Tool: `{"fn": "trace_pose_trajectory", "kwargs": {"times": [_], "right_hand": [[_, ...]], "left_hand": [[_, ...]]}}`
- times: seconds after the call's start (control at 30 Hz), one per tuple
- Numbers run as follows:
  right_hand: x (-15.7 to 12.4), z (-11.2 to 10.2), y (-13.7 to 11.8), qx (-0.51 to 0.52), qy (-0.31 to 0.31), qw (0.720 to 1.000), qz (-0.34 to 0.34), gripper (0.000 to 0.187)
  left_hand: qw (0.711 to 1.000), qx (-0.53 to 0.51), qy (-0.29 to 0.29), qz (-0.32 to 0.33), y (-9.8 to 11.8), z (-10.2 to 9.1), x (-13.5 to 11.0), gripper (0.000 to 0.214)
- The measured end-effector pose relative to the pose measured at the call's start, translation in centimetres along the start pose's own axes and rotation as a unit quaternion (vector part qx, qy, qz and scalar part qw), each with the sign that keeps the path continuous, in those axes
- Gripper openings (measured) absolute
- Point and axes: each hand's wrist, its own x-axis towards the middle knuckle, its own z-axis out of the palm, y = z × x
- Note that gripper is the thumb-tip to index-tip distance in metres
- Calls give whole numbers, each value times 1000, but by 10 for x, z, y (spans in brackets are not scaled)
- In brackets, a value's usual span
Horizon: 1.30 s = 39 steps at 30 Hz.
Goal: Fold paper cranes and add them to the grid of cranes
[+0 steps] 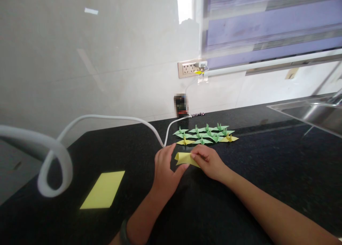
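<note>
The right hand [210,162] is pinching one end of a curled yellow origami sheet [184,157], which is sitting between both hands. The left hand [165,168] is standing wide, its thumb reaching the sheet's near edge; contact is not showing clearly. Just beyond the hands, green paper cranes [202,141] and yellow paper cranes [185,142] are resting in rows. Left of the left hand, flat yellow paper [104,191] is lying.
</note>
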Motion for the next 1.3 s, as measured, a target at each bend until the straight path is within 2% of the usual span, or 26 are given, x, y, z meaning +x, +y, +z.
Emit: {"fn": "trace_pose_trajectory", "kwargs": {"times": [0.03, 0.1, 0.2, 0.37, 0.53, 0.6, 0.67, 0.73, 0.83, 0.93, 1.0, 1.07, 1.17, 1.3], "right_hand": [[0, -2, -2, -43, -22, 998, -49, 16], [-2, -2, -6, -101, -58, 986, -116, 16], [-4, -1, -10, -151, -82, 974, -149, 16], [-1, -6, -10, -200, -86, 962, -163, 18], [1, -11, -8, -231, -73, 957, -160, 16], [0, -9, -9, -239, -82, 954, -162, 17], [-1, -8, -11, -243, -98, 950, -171, 17], [-2, -7, -13, -243, -111, 947, -178, 17], [-1, -10, -13, -247, -111, 947, -175, 16], [1, -14, -11, -262, -92, 948, -159, 17], [0, -14, -11, -269, -95, 946, -156, 17], [-2, -10, -14, -267, -113, 943, -163, 16], [-5, -4, -19, -252, -130, 943, -175, 17], [-2, -9, -16, -242, -128, 946, -174, 16]], "left_hand": [[998, 34, -27, 45, 2, -1, 0, 44], [990, 76, -78, 88, 5, 0, 0, 24], [984, 101, -121, 86, 6, 0, 0, 16], [987, 96, -113, 65, -1, -9, 3, 18], [991, 115, -44, 53, -4, -15, 6, 18], [986, 134, -59, 78, -1, -13, 5, 22], [976, 156, -114, 104, 4, -9, 3, 20], [967, 178, -145, 110, 7, -8, 2, 19], [964, 206, -138, 98, 5, -14, 5, 22], [967, 228, -79, 80, 0, -21, 9, 21], [969, 223, -63, 86, 1, -21, 9, 22], [965, 216, -93, 114, 5, -18, 6, 27], [954, 222, -148, 133, 12, -12, 1, 20], [948, 253, -155, 116, 9, -16, 4, 23]]}}
